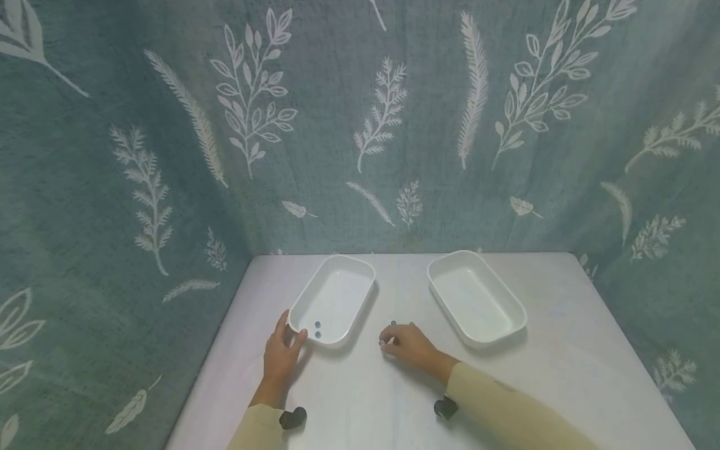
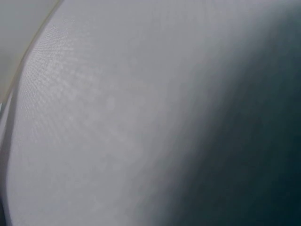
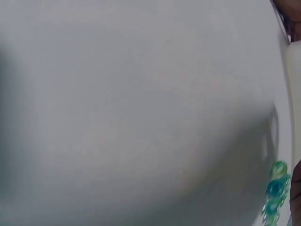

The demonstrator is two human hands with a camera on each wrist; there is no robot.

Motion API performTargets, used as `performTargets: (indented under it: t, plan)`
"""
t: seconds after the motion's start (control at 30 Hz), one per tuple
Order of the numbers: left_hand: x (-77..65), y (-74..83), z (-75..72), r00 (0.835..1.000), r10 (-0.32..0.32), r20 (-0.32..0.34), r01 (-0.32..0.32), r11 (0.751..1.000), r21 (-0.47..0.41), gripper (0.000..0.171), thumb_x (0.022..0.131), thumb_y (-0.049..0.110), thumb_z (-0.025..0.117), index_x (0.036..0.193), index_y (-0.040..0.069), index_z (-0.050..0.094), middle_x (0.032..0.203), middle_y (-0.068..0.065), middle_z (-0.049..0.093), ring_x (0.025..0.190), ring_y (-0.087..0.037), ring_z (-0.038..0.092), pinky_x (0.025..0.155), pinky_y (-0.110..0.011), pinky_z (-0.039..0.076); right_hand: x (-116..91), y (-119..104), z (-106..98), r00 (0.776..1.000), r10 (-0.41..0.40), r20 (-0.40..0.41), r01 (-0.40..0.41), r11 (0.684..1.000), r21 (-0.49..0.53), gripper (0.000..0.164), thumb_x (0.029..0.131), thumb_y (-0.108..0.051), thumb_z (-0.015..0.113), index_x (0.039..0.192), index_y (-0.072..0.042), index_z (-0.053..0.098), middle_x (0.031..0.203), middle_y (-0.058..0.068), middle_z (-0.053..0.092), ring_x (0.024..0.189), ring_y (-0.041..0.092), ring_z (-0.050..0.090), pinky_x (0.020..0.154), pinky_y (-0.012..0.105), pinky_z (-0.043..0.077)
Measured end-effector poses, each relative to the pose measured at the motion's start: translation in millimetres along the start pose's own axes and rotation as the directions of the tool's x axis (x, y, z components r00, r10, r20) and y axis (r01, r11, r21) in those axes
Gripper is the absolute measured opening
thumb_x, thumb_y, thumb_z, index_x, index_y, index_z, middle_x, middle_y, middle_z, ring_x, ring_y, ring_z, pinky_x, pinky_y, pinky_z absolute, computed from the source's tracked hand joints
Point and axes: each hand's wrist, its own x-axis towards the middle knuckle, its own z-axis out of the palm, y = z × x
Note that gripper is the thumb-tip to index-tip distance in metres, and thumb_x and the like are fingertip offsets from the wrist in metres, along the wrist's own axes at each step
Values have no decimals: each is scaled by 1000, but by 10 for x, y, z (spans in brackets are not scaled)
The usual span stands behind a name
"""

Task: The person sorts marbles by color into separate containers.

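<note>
My left hand (image 1: 282,356) holds the near left corner of the left white tray (image 1: 367,312), thumb at the rim and fingers along the outer side. Two small blue-grey marbles (image 1: 317,324) lie inside that tray near its front end. Between the trays, my right hand (image 1: 413,345) pinches a small glassy marble (image 1: 382,342) with thumb and fingertips, low over the table. Just behind its knuckles another marble (image 1: 393,323) shows, partly covered by the hand. In the right wrist view several green and blue glass marbles (image 3: 275,188) cluster beside a finger (image 3: 296,193).
A second white tray (image 1: 525,315) stands to the right, with bare floor visible inside. Both trays sit on a white-covered table (image 1: 574,350). A green leaf-patterned cloth (image 1: 337,137) hangs behind and along both sides. Dark wrist cameras (image 1: 294,418) sit at both cuffs.
</note>
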Motion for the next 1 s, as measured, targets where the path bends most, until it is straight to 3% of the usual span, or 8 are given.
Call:
performTargets:
  t: [0.07,0.17,0.37,0.63,0.87,1.0]
  plan:
    - [6,1,6,1000,-8,1,8,1000,-2,76,90,47,64,153,22,30,149,-14,41,137,-40,34,109,-65,19,34,-22,22,1000,-3,-7,3,1000,1,11,89,-21,68,100,-21,71,89,-18,66,74,3,56,91,52,44]
    - [16,-3,25,1000,-13,7,13,1000,-6,75,91,45,65,153,23,29,150,-13,41,138,-39,33,110,-64,18,72,-46,54,1000,1,-5,-1,1000,9,11,90,-22,68,101,-22,71,88,-18,66,74,3,56,79,42,51]
    - [15,16,23,1000,-20,15,20,1000,-8,76,91,47,64,154,23,29,150,-13,41,138,-40,32,109,-65,18,123,-128,77,999,32,-9,-31,999,34,14,91,-24,67,103,-20,70,87,-16,66,73,4,57,61,23,50]
    - [12,26,-10,999,-23,32,23,1000,-7,80,89,55,61,154,24,27,150,-13,40,138,-40,31,109,-66,17,208,-276,126,995,92,-43,-87,991,105,17,90,-26,69,105,-18,70,84,-14,65,69,7,58,55,25,51]
    - [21,20,-2,1000,-14,21,15,1000,-6,77,90,49,64,154,23,28,150,-13,40,137,-40,33,109,-66,18,255,-352,207,992,106,-72,-99,990,99,18,90,-30,69,106,-20,71,84,-15,64,69,6,57,55,25,50]
    - [22,16,-11,1000,-8,23,8,1000,6,77,91,47,64,154,21,28,151,-13,39,138,-39,32,109,-65,18,264,-407,258,987,118,-110,-102,984,148,19,89,-31,70,105,-19,71,88,-13,66,70,6,58,58,25,51]
